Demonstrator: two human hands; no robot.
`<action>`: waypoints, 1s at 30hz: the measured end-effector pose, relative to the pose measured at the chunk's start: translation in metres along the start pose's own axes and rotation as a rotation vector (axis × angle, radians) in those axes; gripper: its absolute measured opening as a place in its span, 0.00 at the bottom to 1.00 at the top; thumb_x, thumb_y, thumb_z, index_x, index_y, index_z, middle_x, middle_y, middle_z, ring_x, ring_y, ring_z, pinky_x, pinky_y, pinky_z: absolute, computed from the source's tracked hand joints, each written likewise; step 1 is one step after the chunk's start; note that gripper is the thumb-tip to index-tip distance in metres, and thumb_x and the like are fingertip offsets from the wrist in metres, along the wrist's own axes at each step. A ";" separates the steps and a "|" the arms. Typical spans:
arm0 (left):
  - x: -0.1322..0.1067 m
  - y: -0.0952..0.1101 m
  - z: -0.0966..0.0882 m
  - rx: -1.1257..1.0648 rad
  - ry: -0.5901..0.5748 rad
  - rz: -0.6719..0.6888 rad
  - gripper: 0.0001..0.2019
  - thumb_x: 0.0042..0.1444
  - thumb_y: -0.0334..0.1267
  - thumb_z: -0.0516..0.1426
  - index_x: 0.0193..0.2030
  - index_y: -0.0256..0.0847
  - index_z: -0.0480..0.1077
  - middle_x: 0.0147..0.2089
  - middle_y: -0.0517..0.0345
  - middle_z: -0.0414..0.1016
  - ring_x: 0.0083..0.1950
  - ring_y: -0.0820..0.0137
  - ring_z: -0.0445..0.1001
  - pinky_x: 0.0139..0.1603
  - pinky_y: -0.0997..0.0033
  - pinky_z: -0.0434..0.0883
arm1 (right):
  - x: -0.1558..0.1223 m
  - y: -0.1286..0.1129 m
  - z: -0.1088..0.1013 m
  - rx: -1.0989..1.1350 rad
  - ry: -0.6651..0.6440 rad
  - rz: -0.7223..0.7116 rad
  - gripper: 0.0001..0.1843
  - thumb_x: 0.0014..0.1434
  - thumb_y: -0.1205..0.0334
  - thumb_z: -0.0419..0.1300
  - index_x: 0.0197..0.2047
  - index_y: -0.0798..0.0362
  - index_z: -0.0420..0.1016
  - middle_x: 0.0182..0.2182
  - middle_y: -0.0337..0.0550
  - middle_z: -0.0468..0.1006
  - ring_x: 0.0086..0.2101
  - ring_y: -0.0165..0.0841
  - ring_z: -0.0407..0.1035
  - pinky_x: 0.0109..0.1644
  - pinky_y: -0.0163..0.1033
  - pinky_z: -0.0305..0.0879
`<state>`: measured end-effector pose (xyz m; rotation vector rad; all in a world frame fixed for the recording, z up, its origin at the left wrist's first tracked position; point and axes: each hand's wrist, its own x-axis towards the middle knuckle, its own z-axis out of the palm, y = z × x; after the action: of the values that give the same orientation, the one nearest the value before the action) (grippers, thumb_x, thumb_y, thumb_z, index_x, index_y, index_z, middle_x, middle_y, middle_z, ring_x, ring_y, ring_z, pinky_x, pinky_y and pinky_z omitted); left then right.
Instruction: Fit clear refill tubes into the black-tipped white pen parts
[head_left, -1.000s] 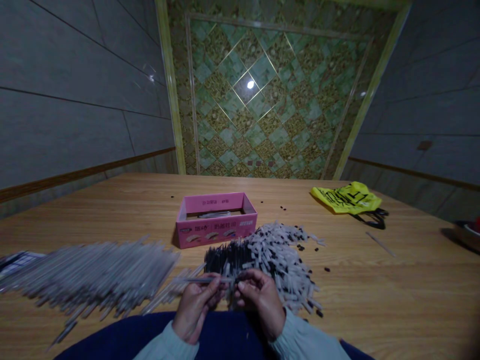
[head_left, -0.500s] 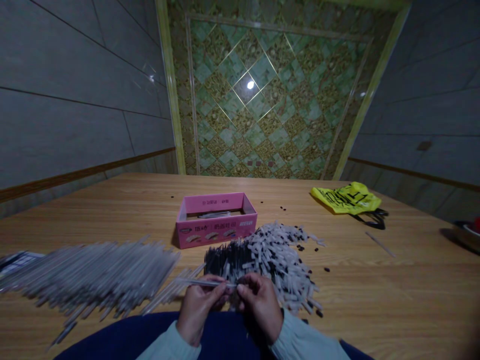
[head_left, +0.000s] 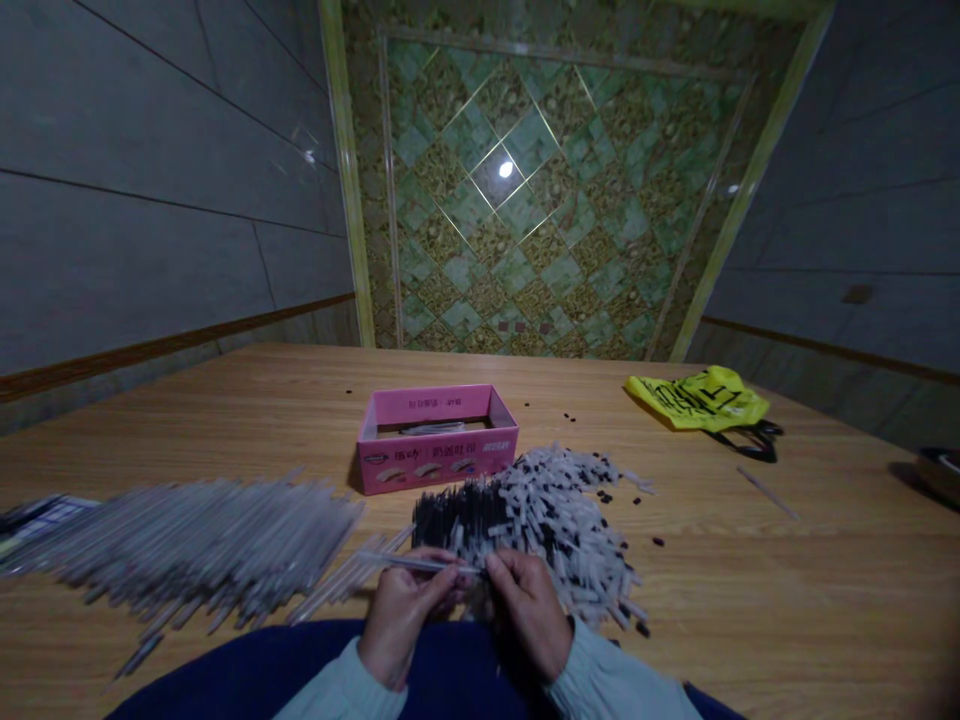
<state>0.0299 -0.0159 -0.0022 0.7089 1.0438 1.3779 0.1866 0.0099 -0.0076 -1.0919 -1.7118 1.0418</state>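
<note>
My left hand [head_left: 401, 610] pinches a thin clear pen tube [head_left: 405, 562] that lies across in front of me, its free end pointing left. At the tube's right end my right hand [head_left: 529, 610] has its fingertips closed on a small part that I cannot make out. Both hands hover at the near table edge, just in front of a heap of pale pen caps [head_left: 570, 530] and a bundle of dark refills [head_left: 457, 515]. To the left, a wide pile of clear pen tubes [head_left: 195, 545] spreads over the wooden table [head_left: 750, 580].
A pink cardboard box [head_left: 435, 455] stands behind the heaps, open at the top. A yellow plastic bag [head_left: 701, 398] lies at the far right with a dark strap. Small black bits are scattered near it, and a single thin stick [head_left: 765, 492] lies at the right.
Both hands have kept their pinch and shifted slightly right and down with the tube. The camera has turned a little, moving the scene slightly.
</note>
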 end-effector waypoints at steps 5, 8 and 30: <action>0.001 0.000 0.000 0.010 -0.005 0.030 0.15 0.34 0.40 0.68 0.28 0.33 0.74 0.26 0.50 0.79 0.28 0.67 0.77 0.29 0.73 0.73 | 0.000 -0.001 -0.001 -0.090 0.039 -0.119 0.15 0.53 0.49 0.60 0.28 0.54 0.70 0.23 0.37 0.69 0.26 0.30 0.62 0.28 0.31 0.53; 0.002 -0.002 -0.001 0.007 -0.022 0.013 0.15 0.35 0.39 0.68 0.29 0.33 0.73 0.26 0.49 0.79 0.27 0.67 0.76 0.29 0.73 0.73 | -0.001 0.002 0.001 -0.053 -0.043 -0.045 0.24 0.60 0.47 0.51 0.20 0.55 0.67 0.17 0.37 0.66 0.21 0.28 0.59 0.25 0.31 0.50; 0.003 -0.003 -0.003 0.049 -0.037 0.031 0.15 0.38 0.40 0.67 0.31 0.33 0.72 0.26 0.51 0.79 0.27 0.68 0.76 0.29 0.73 0.72 | -0.002 0.001 -0.002 -0.142 -0.004 -0.094 0.21 0.61 0.50 0.50 0.23 0.55 0.65 0.19 0.35 0.62 0.23 0.28 0.57 0.27 0.31 0.51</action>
<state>0.0280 -0.0134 -0.0070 0.7872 1.0444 1.3645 0.1891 0.0090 -0.0083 -1.0869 -1.8448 0.8747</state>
